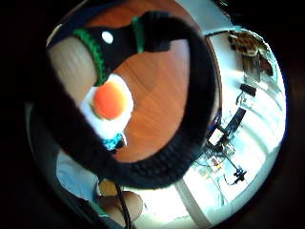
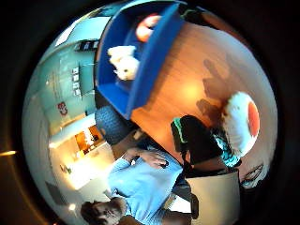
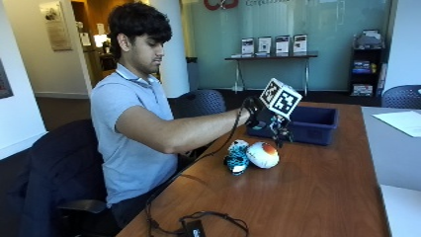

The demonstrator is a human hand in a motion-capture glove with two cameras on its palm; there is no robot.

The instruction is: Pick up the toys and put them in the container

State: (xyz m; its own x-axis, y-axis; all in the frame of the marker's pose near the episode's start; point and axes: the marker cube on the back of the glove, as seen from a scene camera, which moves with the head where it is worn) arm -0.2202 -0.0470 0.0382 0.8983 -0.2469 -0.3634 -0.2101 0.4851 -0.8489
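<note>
A plush toy (image 3: 253,155) lies on the wooden table (image 3: 315,197); it has a round white part with an orange patch and a teal-and-black part. My gloved right hand (image 3: 263,121) hovers above and just behind it, fingers hanging loosely and holding nothing. The blue container (image 3: 315,129) stands right behind the hand. The thumb side palm view shows inside the container (image 2: 154,61), where a white plush (image 2: 123,61) and an orange-and-white toy (image 2: 147,26) lie. Both palm views show the plush toy (image 1: 110,102) (image 2: 239,124) on the wood below the palm.
A black cable with a small black device (image 3: 194,227) runs along the table's near edge. A white sheet (image 3: 401,121) lies on the grey table to the right. A dark chair (image 3: 204,103) stands behind the container's side of the table.
</note>
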